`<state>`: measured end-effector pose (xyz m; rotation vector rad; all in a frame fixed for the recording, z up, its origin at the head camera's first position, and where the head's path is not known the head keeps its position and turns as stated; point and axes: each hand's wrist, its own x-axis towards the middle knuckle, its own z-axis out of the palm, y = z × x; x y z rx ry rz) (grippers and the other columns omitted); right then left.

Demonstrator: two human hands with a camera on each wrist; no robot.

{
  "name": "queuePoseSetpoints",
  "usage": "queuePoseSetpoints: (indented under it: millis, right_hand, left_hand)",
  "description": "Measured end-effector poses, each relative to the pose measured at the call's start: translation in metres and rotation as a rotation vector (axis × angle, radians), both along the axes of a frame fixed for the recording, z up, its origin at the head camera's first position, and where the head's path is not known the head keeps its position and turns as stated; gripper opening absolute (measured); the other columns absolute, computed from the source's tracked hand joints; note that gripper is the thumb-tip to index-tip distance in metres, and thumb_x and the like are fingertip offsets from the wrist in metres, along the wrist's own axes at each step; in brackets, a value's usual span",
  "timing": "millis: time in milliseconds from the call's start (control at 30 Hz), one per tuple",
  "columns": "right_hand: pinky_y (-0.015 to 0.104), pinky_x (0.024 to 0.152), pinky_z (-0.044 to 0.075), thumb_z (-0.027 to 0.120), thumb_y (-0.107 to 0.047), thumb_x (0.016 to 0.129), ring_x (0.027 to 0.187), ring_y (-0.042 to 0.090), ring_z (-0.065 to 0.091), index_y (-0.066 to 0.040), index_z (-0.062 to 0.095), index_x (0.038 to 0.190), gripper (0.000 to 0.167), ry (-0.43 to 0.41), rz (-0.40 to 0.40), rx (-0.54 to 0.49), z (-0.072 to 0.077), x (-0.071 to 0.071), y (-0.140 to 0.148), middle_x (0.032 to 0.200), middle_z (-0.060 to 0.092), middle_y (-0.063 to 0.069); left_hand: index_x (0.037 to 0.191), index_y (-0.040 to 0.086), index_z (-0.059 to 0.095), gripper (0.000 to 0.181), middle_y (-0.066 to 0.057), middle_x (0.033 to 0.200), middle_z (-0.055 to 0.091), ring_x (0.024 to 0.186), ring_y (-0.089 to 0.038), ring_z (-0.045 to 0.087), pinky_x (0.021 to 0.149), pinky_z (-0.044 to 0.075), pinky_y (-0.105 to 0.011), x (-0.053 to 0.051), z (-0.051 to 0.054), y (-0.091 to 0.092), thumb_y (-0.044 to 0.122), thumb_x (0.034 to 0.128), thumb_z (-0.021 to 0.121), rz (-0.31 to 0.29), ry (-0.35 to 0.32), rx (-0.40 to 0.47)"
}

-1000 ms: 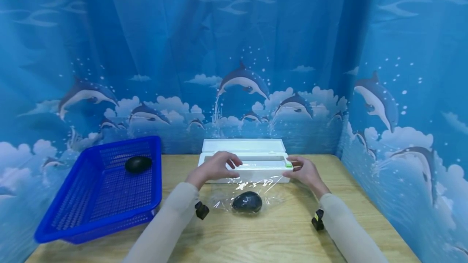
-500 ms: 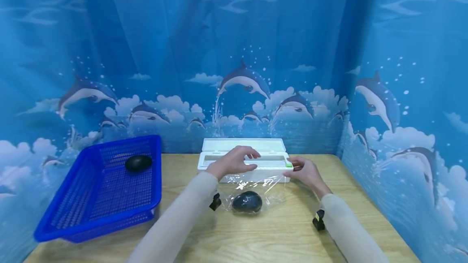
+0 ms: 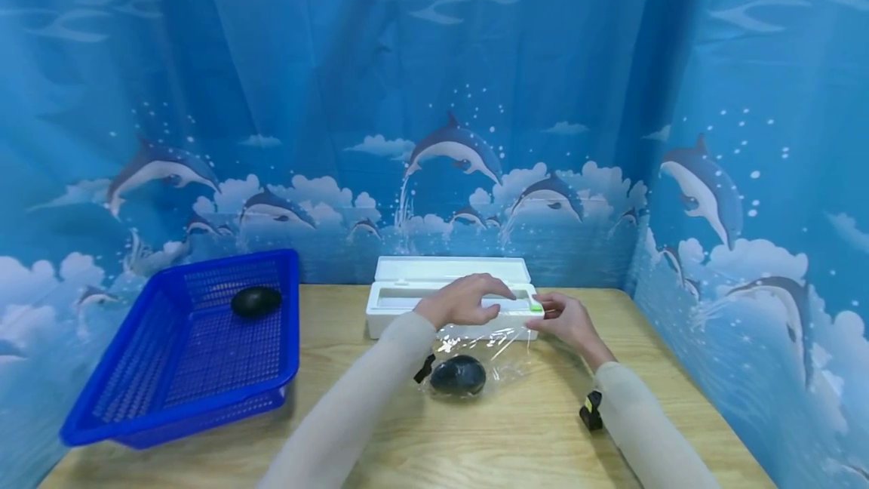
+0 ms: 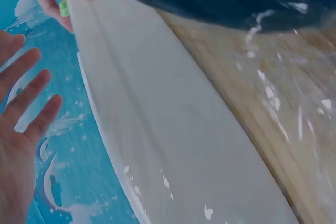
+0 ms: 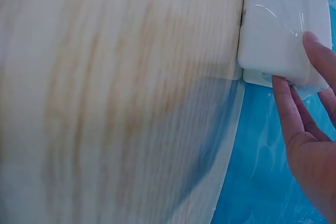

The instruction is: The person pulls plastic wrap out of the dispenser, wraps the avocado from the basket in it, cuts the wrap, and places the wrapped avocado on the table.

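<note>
A white cling film dispenser (image 3: 400,323) stands on the table with its lid (image 3: 451,270) raised and a green cutter slider (image 3: 535,306) at its right end. My right hand (image 3: 570,325) grips that end, thumb at the front corner and fingers at the side. Over the dispenser's right half, my left hand (image 3: 465,300) hovers with fingers loosely spread; the left wrist view shows its palm (image 4: 16,150) holding nothing. Clear cling film (image 3: 502,345) stretches from the dispenser onto the table. A dark avocado (image 3: 458,376) lies in front, with film around it.
At the left stands a blue plastic basket (image 3: 88,417) with another dark avocado (image 3: 256,301) inside. The wooden table (image 3: 502,436) ends at a dolphin-print curtain (image 3: 577,96) behind and to the right.
My left hand has moved rightward above the dispenser, from its left half toward the green slider. My right hand stays on the dispenser's end, and the avocado has not moved.
</note>
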<state>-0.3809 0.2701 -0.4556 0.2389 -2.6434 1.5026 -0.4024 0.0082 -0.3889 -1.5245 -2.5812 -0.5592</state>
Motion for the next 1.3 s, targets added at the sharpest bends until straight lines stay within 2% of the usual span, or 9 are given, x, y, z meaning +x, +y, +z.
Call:
queuePoseSetpoints:
  millis: [267, 467, 667, 900, 1133, 1300]
  right_hand:
    - [0.021, 0.078, 0.061, 0.086, -0.012, 0.084, 0.104, 0.031, 0.073, 0.003, 0.065, 0.13, 0.052, 0.015, -0.001, -0.013, -0.001, -0.001, 0.0, 0.122, 0.071, 0.027]
    - [0.024, 0.08, 0.062, 0.085, -0.012, 0.085, 0.107, 0.034, 0.073, 0.002, 0.065, 0.129, 0.05, 0.017, -0.006, 0.004, 0.002, 0.001, -0.001, 0.121, 0.071, 0.026]
    - [0.028, 0.081, 0.063, 0.085, -0.011, 0.085, 0.106, 0.035, 0.072, 0.004, 0.064, 0.13, 0.052, 0.004, -0.011, 0.003, 0.003, 0.002, -0.001, 0.123, 0.07, 0.028]
    - [0.032, 0.085, 0.063, 0.085, -0.015, 0.085, 0.109, 0.036, 0.072, 0.002, 0.064, 0.131, 0.053, -0.005, -0.011, 0.009, 0.003, 0.002, 0.0, 0.126, 0.07, 0.027]
    - [0.028, 0.083, 0.062, 0.086, -0.013, 0.084, 0.106, 0.035, 0.073, 0.003, 0.066, 0.129, 0.051, 0.012, -0.001, 0.004, 0.003, 0.002, 0.0, 0.123, 0.071, 0.026]
    - [0.029, 0.083, 0.063, 0.086, -0.014, 0.084, 0.105, 0.033, 0.073, 0.002, 0.065, 0.129, 0.052, 0.006, -0.012, 0.018, 0.003, 0.002, 0.001, 0.122, 0.071, 0.025]
  left_hand:
    - [0.144, 0.017, 0.061, 0.045, 0.001, 0.146, 0.063, 0.138, -0.019, 0.056, 0.12, 0.044, -0.038, -0.005, -0.005, 0.024, 0.021, 0.1004, 0.051, -0.009, 0.02, -0.069]
    - [0.148, 0.02, 0.057, 0.048, 0.001, 0.148, 0.062, 0.138, -0.019, 0.056, 0.118, 0.046, -0.04, -0.007, -0.005, 0.039, 0.021, 0.1, 0.051, 0.005, -0.003, -0.108]
    - [0.149, 0.022, 0.056, 0.055, 0.002, 0.145, 0.064, 0.131, -0.017, 0.06, 0.112, 0.051, -0.036, -0.012, -0.005, 0.048, 0.012, 0.095, 0.054, -0.012, 0.018, -0.159]
    - [0.152, 0.026, 0.051, 0.067, 0.005, 0.154, 0.056, 0.136, -0.016, 0.054, 0.11, 0.051, -0.034, -0.011, -0.005, 0.054, 0.002, 0.0898, 0.056, -0.002, 0.033, -0.254]
    - [0.153, 0.028, 0.05, 0.074, 0.007, 0.154, 0.056, 0.128, -0.015, 0.056, 0.092, 0.051, -0.027, -0.008, -0.003, 0.057, -0.001, 0.0855, 0.058, 0.027, 0.031, -0.314]
    - [0.156, 0.028, 0.045, 0.077, 0.007, 0.157, 0.052, 0.131, -0.015, 0.055, 0.104, 0.053, -0.031, -0.008, -0.005, 0.06, 0.0, 0.0866, 0.063, 0.017, -0.002, -0.314]
